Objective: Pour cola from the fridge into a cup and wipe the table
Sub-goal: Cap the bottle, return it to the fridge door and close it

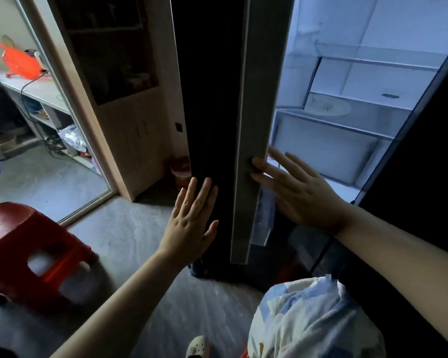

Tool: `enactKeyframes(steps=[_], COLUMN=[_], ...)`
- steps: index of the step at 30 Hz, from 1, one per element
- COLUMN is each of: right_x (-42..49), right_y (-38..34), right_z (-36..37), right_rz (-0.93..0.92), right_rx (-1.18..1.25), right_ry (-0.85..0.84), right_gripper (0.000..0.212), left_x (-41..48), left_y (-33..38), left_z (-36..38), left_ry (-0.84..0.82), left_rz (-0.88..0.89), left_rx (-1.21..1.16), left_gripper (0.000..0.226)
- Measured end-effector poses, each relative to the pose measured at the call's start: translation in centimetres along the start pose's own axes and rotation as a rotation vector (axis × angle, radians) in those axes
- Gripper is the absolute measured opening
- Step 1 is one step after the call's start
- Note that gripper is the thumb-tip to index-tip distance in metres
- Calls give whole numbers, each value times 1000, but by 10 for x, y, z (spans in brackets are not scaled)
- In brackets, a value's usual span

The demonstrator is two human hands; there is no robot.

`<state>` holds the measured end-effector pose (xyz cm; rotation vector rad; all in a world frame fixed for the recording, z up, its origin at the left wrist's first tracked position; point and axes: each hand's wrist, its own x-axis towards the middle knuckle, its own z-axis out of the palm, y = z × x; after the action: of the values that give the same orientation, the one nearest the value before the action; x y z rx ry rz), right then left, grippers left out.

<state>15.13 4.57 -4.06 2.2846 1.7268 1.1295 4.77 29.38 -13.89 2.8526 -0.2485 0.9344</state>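
A dark fridge door stands edge-on in the middle, with its grey inner edge facing me. My left hand lies flat on the door's dark outer face, fingers spread. My right hand is open on the other side, its thumb touching the grey edge. Behind it the lit fridge interior shows white shelves and a drawer. I see no cola bottle or cup.
A red plastic stool stands at the lower left. A white and blue cloth bundle sits at the lower right. A wooden cabinet is left of the fridge, beside a doorway to another room. My shoe shows below.
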Motion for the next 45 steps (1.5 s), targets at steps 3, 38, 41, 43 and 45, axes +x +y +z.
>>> enactKeyframes(steps=[3,38,41,43,45], right_x=[-23,-95,-99,-102,-105], right_y=[-4,154,178,195,207], right_z=[-12,-42,-37,-33,-27], right_rz=[149,660,696,714,717], right_rx=[21,-741,-762,-760,-756], right_ry=[58,-360,-404,-436,-472], right_gripper=[47,71,74,78,81], left_x=[7,240,260,273,281], left_y=[26,180,189,196,205], left_z=[13,99,116,127,137], left_ry=[39,-245,-248,-214,-181], left_rz=[68,266,269,268,233], left_rx=[4,-76,-70,-42,-11], left_gripper=[74,85,86,92,98])
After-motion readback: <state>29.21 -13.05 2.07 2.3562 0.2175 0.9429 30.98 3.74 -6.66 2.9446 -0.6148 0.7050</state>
